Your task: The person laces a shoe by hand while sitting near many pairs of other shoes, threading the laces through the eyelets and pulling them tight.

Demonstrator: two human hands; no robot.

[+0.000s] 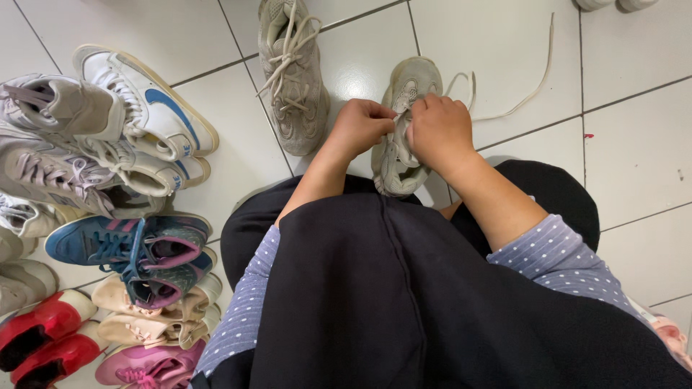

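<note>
hands point(400, 130) on beige sneaker point(404, 137) | twin sneaker point(292, 72) left | shoe pile point(108, 216) far left

I see a floor of large glossy white tiles point(634, 166) with thin dark grout lines running on a slant. Even light gives it a soft sheen. Toward nine o'clock a heap of spare sneakers point(108, 209) crowds the floor, white, blue, beige, red and pink.

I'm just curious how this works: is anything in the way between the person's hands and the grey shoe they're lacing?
Nothing visible. The left hand and right hand are both already on the grey shoe, pinching at its lace. The matching shoe lies off to the side.
</note>
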